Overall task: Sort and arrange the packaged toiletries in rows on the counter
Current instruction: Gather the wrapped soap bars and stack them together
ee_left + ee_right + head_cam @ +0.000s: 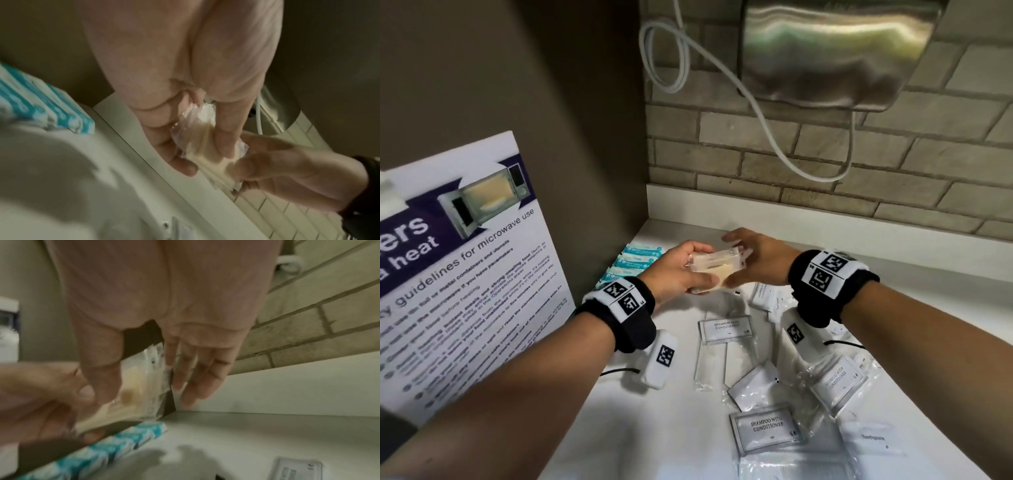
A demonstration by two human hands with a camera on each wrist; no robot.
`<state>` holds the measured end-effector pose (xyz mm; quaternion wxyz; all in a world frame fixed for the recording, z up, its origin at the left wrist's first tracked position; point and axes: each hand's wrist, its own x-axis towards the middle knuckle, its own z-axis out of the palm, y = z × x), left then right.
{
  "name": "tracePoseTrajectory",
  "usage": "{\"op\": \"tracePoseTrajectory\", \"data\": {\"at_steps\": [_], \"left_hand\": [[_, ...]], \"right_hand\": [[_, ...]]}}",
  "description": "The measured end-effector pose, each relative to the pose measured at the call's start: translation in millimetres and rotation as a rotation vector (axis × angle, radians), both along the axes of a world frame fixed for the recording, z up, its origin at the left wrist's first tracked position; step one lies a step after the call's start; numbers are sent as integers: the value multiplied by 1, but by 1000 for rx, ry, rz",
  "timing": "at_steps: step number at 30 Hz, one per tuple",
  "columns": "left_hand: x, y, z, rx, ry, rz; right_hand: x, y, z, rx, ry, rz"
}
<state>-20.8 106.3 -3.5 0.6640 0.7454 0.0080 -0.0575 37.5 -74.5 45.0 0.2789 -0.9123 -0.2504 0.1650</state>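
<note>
A stack of clear-wrapped cream soap packets (717, 265) (197, 141) (139, 386) is held above the back left of the white counter (671, 428). My left hand (681, 270) (205, 155) grips its left end, thumb on top and fingers beneath. My right hand (750, 263) (144, 391) pinches its right end, thumb on the near face and straight fingers behind. A row of blue-and-white packets (635, 260) (41, 104) (107, 444) lies by the left wall. Shampoo sachets (726, 329) (765, 428) lie loose in front.
A microwave-guidelines poster (465, 274) leans on the left wall. A steel hand dryer (835, 51) with a looping white cable (774, 137) hangs on the brick wall behind. More clear-wrapped packets, one a toothpaste packet (873, 438), are scattered at the front right.
</note>
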Motion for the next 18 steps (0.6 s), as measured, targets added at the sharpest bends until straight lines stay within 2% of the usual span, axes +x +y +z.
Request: {"op": "tracePoseTrajectory", "data": {"at_steps": [2, 4, 11, 15, 18], "left_hand": [[-3, 9, -1, 176, -11, -30], [-9, 19, -4, 307, -8, -55], [-43, 37, -25, 766, -19, -156], [-64, 38, -32, 1064, 19, -186], [-77, 36, -41, 1160, 38, -251]], "right_hand": [[-3, 11, -10, -125, -79, 58], [-10, 25, -21, -169, -111, 81], [-47, 58, -58, -363, -149, 193], [-70, 67, -75, -389, -160, 281], [-82, 70, -82, -408, -201, 320]]}}
